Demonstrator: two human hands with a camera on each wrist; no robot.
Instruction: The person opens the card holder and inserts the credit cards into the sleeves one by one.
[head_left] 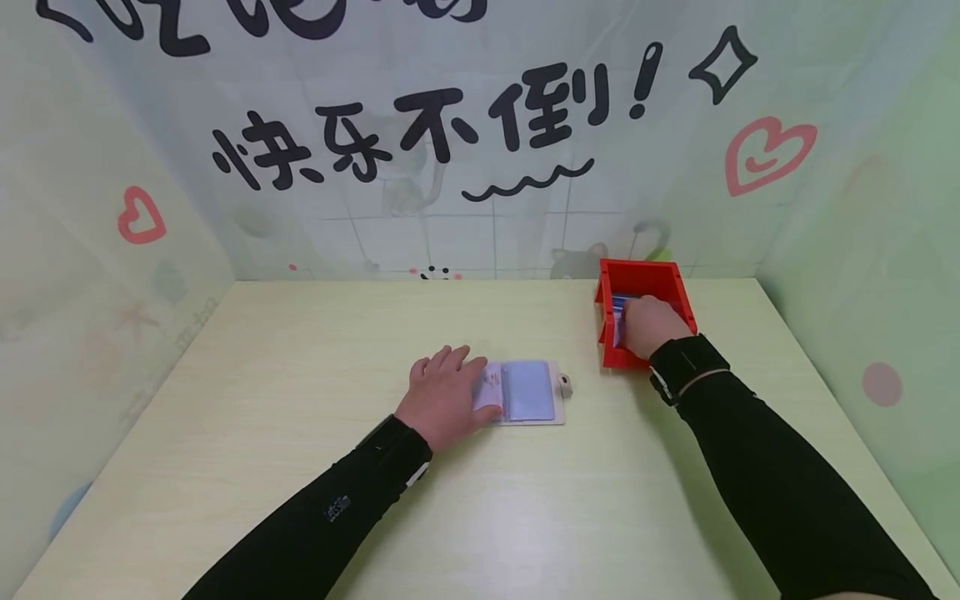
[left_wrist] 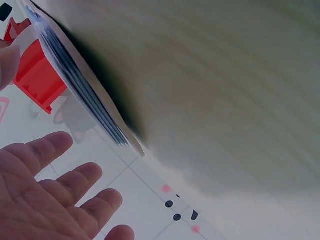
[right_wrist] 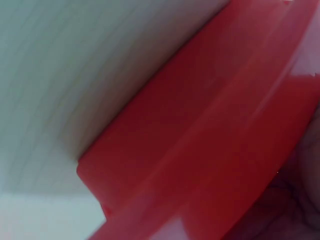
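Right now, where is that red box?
In the head view the red box stands on the table at the right, near the back wall, right of the open card holder; the right hand reaches into it.

Head view looks down at the table [head_left: 300, 500]; wrist views sit close, sharing the red bin [head_left: 645, 275].

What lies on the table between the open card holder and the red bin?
Only bare table, seen in the head view: the card holder and red bin stand apart, nothing between them.

A staged recording booth: pale tabletop [head_left: 300, 500] boxed in by a cartoon-printed backdrop [head_left: 450, 125] with hearts and Chinese lettering
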